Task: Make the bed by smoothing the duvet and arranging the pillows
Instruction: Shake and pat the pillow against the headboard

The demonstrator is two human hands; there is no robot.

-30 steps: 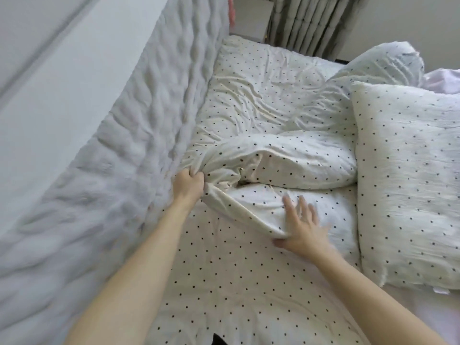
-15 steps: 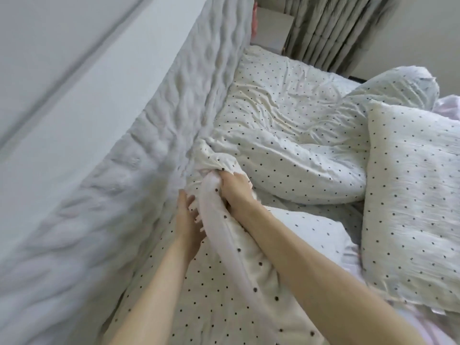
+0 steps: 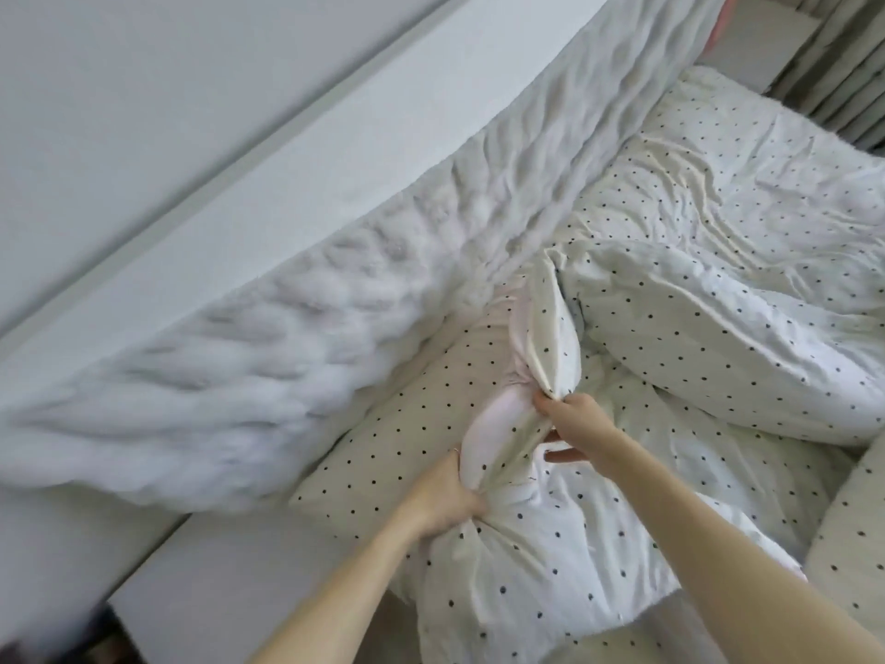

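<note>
A white duvet with black dots point(image 3: 709, 337) lies bunched and creased across the bed. Its near edge is gathered into a raised fold point(image 3: 546, 337) beside the headboard. My right hand point(image 3: 572, 416) pinches the lower end of that fold. My left hand point(image 3: 443, 498) grips a bunch of the same dotted fabric a little nearer to me. A dotted pillow point(image 3: 857, 534) shows at the right edge, partly cut off. The dotted sheet point(image 3: 407, 409) is exposed to the left of my hands.
A grey quilted headboard point(image 3: 297, 357) runs along the left side, with a pale wall point(image 3: 143, 112) behind it. Grey curtains point(image 3: 823, 64) hang at the far top right. A pale bed-frame ledge point(image 3: 230, 563) lies at the lower left.
Both hands pulled back toward me with the duvet edge. My left hand moved from the headboard gap to grip bunched fabric lower down. The camera swung left and closer.
</note>
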